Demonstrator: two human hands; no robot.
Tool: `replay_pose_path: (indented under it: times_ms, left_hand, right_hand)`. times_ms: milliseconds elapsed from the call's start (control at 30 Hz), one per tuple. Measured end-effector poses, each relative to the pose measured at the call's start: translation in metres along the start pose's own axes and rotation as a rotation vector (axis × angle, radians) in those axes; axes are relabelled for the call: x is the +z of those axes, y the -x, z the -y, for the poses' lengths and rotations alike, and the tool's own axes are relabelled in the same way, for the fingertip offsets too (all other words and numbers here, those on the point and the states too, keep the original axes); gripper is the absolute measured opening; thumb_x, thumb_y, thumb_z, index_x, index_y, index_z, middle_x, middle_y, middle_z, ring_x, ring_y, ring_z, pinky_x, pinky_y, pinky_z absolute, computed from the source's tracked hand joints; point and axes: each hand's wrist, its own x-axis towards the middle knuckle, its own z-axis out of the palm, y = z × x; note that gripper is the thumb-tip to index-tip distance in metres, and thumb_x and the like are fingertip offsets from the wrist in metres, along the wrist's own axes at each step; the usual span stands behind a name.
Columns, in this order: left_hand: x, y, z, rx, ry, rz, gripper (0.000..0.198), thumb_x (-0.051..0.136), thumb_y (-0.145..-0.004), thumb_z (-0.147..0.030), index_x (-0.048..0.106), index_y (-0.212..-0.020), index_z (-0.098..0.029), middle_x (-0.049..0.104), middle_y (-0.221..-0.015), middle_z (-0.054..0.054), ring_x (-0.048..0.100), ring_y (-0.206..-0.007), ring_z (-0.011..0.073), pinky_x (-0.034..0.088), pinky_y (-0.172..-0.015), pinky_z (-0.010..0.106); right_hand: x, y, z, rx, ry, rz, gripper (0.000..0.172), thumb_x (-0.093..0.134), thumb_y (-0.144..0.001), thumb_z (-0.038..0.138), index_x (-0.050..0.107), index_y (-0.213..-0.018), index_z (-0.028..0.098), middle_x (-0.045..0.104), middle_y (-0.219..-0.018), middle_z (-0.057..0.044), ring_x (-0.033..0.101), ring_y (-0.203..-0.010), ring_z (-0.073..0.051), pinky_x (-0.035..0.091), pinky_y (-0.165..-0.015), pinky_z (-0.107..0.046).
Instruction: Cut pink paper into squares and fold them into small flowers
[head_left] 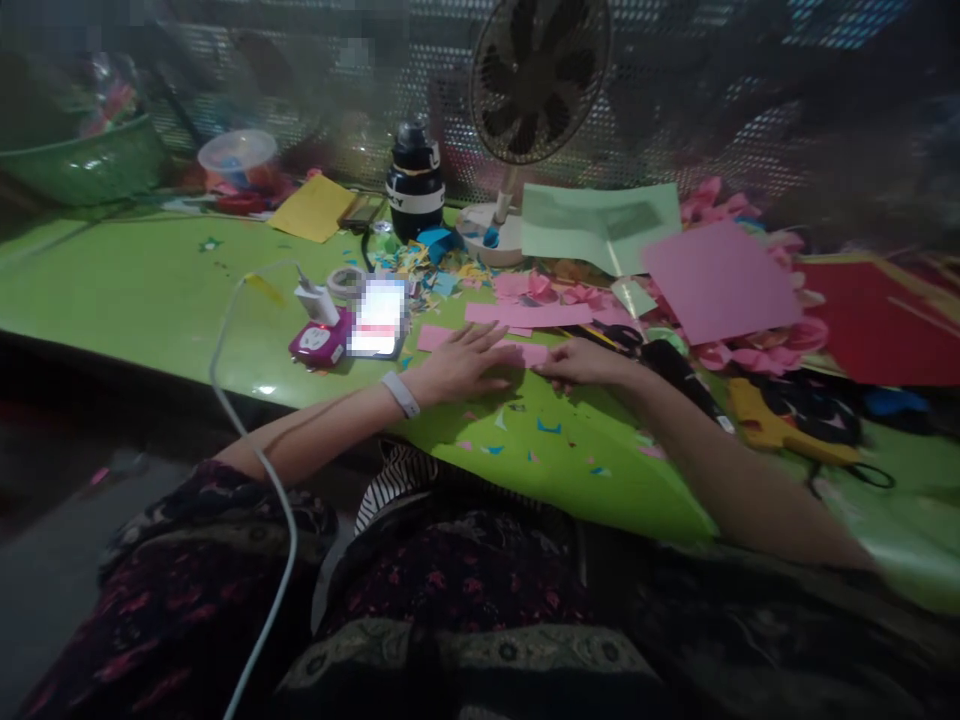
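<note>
My left hand [463, 362] lies flat with fingers spread on a pink paper strip [433, 338] on the green table. At the strip's right end, my right hand [574, 362] pinches the paper between thumb and fingers. Just behind my hands rests another pink strip [525, 315]. Scissors [621, 337] with dark handles lie beyond my right hand, partly covered by paper. Small blue and pink paper scraps [549, 426] are scattered on the table in front of me.
Left of my hands are a lit phone [379, 318] and a purple power adapter [321, 342] with a white cable [281, 500]. Behind stand a dark bottle [415, 185] and a fan [536, 85]. Pink sheets [724, 280], red paper [877, 320] and a yellow glue gun [787, 425] lie right.
</note>
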Motion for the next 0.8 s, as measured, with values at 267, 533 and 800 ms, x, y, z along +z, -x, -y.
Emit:
replay_pose_path:
  times_ms: [267,533,800]
  left_hand:
    - [0.024,-0.013,0.006,0.071,0.072,0.101,0.081,0.031,-0.101,-0.075,0.028,-0.167,-0.027,0.022,-0.175,0.008,0.012,-0.164,0.0304,0.008,-0.132,0.051]
    - [0.020,-0.015,0.005,0.014,0.040,0.136,0.082,0.025,-0.103,-0.072,0.028,-0.167,-0.020,0.017,-0.175,0.012,0.013,-0.164,0.0303,0.009,-0.132,0.048]
    - [0.015,-0.014,0.002,0.001,0.038,0.168,0.081,0.024,-0.104,-0.071,0.027,-0.167,-0.019,0.018,-0.175,0.011,0.013,-0.164,0.0285,0.008,-0.133,0.044]
  right_hand:
    - [0.001,0.029,-0.026,-0.158,0.385,-0.583,0.020,0.058,-0.098,0.034,0.069,-0.094,0.019,0.077,-0.094,-0.012,0.072,-0.085,-0.026,0.056,-0.075,-0.038]
    - [-0.006,-0.001,-0.039,-0.076,0.833,-0.722,0.042,0.044,-0.097,0.014,0.061,-0.135,0.008,0.074,-0.114,-0.025,0.065,-0.112,-0.041,0.048,-0.095,-0.059]
    - [-0.015,0.013,-0.034,-0.004,0.827,-0.899,0.044,0.037,-0.097,0.011,0.059,-0.135,0.003,0.062,-0.128,-0.030,0.056,-0.122,-0.041,0.049,-0.094,-0.053]
